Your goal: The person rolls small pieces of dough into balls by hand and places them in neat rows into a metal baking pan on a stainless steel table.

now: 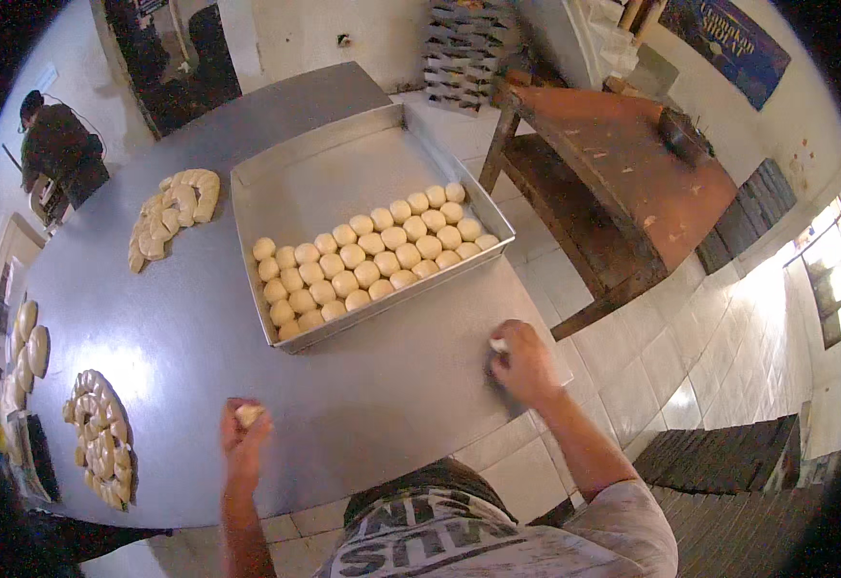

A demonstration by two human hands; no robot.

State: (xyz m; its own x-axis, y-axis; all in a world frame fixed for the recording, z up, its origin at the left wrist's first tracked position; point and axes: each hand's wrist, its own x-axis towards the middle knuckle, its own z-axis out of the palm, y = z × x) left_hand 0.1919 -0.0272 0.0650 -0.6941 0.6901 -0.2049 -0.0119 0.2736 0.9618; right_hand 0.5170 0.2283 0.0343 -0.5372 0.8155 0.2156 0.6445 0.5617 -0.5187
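Note:
My left hand is over the near edge of the grey metal table, its fingers closed round a small piece of dough. To the right, my right hand hovers by the table's corner with curled fingers; a small pale piece of dough shows at its fingertips. Beyond both hands stands a large square metal baking tray. Rows of round dough balls fill its near part, packed side by side, while bare metal shows in its far part.
Cut dough pieces lie in a far heap and a near-left heap. More dough sits at the left edge. A worn brown wooden table stands right, bearing a dark pot. Another person stands far left.

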